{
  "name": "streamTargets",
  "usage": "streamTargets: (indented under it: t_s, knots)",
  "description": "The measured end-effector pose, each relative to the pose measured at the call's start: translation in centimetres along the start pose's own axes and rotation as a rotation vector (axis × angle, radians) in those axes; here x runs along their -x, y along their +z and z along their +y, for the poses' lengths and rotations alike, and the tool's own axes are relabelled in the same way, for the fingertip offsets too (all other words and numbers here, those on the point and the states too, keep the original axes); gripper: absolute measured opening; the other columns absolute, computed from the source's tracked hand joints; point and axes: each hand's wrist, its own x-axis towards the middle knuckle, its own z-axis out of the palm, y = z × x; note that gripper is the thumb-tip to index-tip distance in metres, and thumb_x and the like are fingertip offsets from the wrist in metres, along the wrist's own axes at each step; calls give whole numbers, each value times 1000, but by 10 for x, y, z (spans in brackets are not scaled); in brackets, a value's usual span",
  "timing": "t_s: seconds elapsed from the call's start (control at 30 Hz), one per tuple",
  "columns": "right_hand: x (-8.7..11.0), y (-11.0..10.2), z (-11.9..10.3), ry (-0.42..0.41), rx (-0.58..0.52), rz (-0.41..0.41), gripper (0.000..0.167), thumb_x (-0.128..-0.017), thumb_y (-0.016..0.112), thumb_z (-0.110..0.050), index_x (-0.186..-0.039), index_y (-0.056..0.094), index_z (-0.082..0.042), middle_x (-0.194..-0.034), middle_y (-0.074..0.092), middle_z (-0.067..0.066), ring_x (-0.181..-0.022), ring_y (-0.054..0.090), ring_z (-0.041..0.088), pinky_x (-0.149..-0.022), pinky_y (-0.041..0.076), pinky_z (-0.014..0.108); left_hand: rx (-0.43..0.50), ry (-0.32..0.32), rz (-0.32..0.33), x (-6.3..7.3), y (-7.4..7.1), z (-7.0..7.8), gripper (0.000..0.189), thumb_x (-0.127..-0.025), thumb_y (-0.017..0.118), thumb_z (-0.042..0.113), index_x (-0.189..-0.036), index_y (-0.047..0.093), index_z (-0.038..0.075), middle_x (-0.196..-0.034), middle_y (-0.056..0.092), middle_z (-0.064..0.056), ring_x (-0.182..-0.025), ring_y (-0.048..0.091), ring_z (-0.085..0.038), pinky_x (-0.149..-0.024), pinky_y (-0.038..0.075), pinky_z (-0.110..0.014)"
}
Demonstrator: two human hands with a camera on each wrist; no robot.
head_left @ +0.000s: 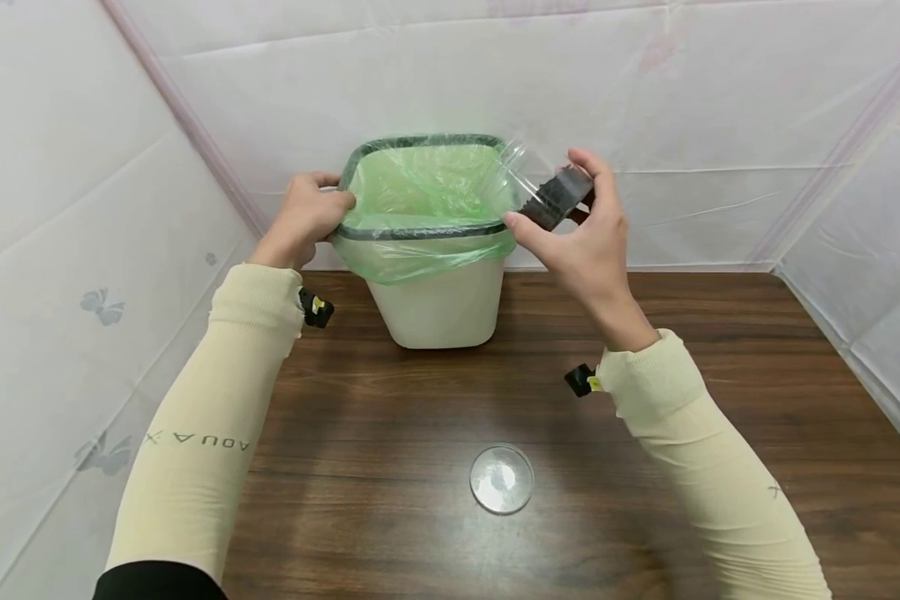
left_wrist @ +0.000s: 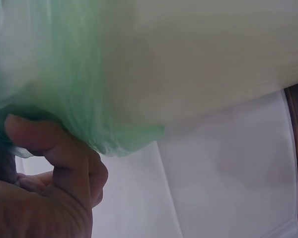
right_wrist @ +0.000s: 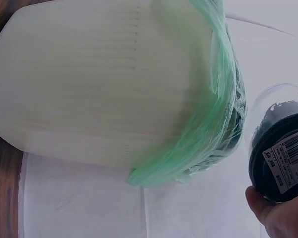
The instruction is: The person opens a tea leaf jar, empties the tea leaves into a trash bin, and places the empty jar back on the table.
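Note:
A pale trash bin (head_left: 438,308) with a dark rim stands on the table, lined with a thin green plastic bag (head_left: 405,260) folded over its edge. At the bin's left rim, my left hand (head_left: 307,212) grips the edge through the bag, thumb on the inner side. My right hand (head_left: 588,242) holds a clear plastic jar (head_left: 557,198) by its base end. The jar is tipped, its mouth toward the bin's opening at the right rim. Dark loose material lies in the jar's lower part. A barcode label (right_wrist: 290,156) shows on its bottom in the right wrist view.
A round clear lid (head_left: 502,479) lies flat on the brown wooden table (head_left: 375,467), in front of the bin. White plastic sheeting (head_left: 720,108) stands behind the table and on both sides. A small black wrist camera (head_left: 581,380) juts from the right sleeve.

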Motion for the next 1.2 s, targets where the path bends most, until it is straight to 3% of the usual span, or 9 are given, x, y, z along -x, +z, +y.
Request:
streamTargets:
  t_s: [0.3, 0.53, 0.83, 1.2]
  knots:
    - [-15, 0, 33, 5, 30, -3, 81, -70, 90, -24, -141, 52, -10, -116, 59, 4, -97, 60, 17, -85, 53, 30, -57, 3, 14, -1, 2, 2, 59, -100, 47, 20, -157, 34, 10, -139, 50, -13, -88, 59, -13, -75, 54, -29]
    - [-19, -2, 31, 52, 37, -25, 79, -71, 88, -33, -141, 55, -16, -119, 61, 4, -94, 64, 22, -71, 55, 29, -56, -2, 30, 0, 3, 3, 59, -100, 48, 18, -157, 35, 10, -141, 50, -13, -89, 60, -13, -78, 55, -29]
    - [-22, -1, 28, 67, 69, -64, 81, -73, 88, -37, -143, 51, -20, -119, 56, 1, -98, 62, 20, -70, 56, 31, -68, -8, 46, 3, 4, 3, 59, -99, 48, 18, -156, 37, 11, -137, 49, -12, -88, 58, -13, -77, 55, -30]
    - [-28, 1, 26, 86, 93, -72, 86, -73, 89, -33, -145, 44, -21, -135, 51, 3, -100, 58, 19, -76, 54, 30, -68, -6, 45, 3, 6, 4, 59, -100, 48, 19, -157, 36, 11, -141, 47, -13, -93, 58, -15, -80, 54, -31]
